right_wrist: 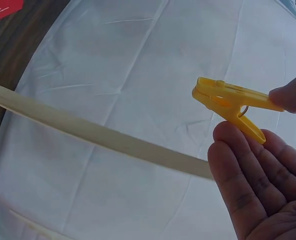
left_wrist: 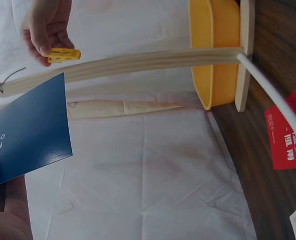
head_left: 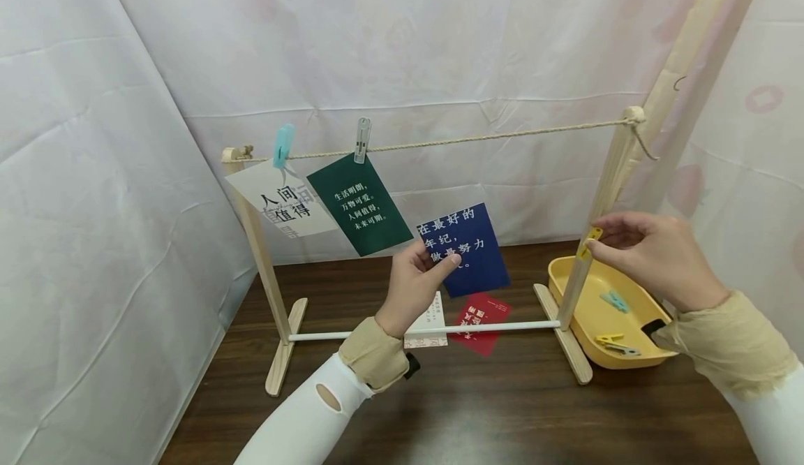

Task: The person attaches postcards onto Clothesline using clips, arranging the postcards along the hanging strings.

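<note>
My left hand (head_left: 414, 280) pinches a dark blue card (head_left: 477, 248) with white writing, thumb across its front, below the rope (head_left: 465, 139). In the right wrist view a yellow clothespin (right_wrist: 233, 102) sits between the thumb and fingers of my right hand (head_left: 659, 255), its jaws closed. That hand is beside the rack's right post, above the yellow basin. From the rope's left part hang a white card (head_left: 295, 217) under a light blue clothespin (head_left: 283, 145) and a green card (head_left: 361, 207) under a clear grey clothespin (head_left: 362, 140). Both hang tilted.
A yellow basin (head_left: 559, 269) at the right holds several clothespins (head_left: 614, 301). A red card (head_left: 486, 339) and a whitish card (head_left: 433, 322) lie on the dark wooden table (head_left: 402, 409). The rack's white bar (head_left: 509, 326) crosses low between its wooden feet.
</note>
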Available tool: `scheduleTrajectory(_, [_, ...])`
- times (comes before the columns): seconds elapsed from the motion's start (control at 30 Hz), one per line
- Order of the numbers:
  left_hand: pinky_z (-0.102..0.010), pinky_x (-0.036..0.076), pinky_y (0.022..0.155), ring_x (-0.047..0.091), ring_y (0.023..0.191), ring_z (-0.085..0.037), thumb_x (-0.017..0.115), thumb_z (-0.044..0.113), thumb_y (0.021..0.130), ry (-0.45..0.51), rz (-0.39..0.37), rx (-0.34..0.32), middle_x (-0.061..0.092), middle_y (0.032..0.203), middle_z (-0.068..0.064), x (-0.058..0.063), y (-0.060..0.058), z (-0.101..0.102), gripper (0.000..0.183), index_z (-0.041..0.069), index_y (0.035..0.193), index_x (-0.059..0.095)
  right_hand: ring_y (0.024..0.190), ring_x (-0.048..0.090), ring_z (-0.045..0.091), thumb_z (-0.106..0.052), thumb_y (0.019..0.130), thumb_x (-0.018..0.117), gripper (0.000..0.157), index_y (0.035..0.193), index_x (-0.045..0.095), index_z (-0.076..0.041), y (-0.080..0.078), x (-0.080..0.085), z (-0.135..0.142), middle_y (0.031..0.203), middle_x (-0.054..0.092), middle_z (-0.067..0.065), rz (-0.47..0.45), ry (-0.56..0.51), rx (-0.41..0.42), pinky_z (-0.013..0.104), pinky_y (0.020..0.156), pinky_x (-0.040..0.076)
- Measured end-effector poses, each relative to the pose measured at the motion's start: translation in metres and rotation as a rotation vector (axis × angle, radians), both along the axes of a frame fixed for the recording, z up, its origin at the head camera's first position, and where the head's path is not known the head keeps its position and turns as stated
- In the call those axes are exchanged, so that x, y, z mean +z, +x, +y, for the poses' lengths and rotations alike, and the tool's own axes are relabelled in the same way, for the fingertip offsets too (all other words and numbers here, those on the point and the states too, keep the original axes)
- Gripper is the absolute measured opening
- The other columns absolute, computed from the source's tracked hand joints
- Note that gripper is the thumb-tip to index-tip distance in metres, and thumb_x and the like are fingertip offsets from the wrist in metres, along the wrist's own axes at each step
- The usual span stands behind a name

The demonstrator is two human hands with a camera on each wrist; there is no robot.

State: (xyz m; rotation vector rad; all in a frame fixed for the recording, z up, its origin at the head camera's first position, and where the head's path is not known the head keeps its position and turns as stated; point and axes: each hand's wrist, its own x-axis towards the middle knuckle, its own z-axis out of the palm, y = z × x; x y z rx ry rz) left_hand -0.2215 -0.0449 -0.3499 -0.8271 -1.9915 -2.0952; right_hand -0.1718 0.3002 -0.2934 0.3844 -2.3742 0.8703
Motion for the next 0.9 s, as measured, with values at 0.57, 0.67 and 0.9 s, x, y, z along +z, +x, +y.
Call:
scheduleTrajectory(0.57, [-0.043, 0.065, 0.093, 0.078, 0.116, -0.04, 0.072, -0.001, 0.101, 0.052, -0.026, -0.011, 0.075, 0.129, -0.027, 0.021, 0.006, 0.002, 0.036, -0.009, 0.136, 0.067, 0.072, 0.061, -0.024, 0.004, 0.079, 0.089, 0.024, 0.102, 0.082, 0.002, -0.008, 0.029, -0.024, 0.087, 0.081, 0.02, 0.086, 0.041, 0.034, 0.003, 0.062, 0.049])
scheduleTrajectory(0.67, [-0.042, 0.065, 0.093, 0.078, 0.115, -0.041, 0.072, -0.001, 0.101, 0.053, -0.001, -0.011, 0.076, 0.128, -0.028, 0.024, 0.006, 0.003, 0.035, -0.009, 0.135, 0.068, 0.072, 0.061, -0.024, 0.004, 0.079, 0.088, 0.024, 0.102, 0.082, 0.002, -0.01, 0.032, -0.027, 0.086, 0.081, 0.02, 0.099, 0.041, 0.045, 0.003, 0.062, 0.049])
scheduleTrajectory(0.9, [-0.04, 0.065, 0.093, 0.078, 0.113, -0.042, 0.073, -0.001, 0.1, 0.055, 0.077, 0.017, 0.076, 0.125, -0.028, 0.033, 0.002, 0.002, 0.034, -0.01, 0.133, 0.069, 0.075, 0.06, -0.025, 0.007, 0.078, 0.087, 0.024, 0.101, 0.082, 0.003, -0.013, 0.04, -0.033, 0.087, 0.081, 0.021, 0.153, 0.049, 0.082, 0.001, 0.066, 0.048])
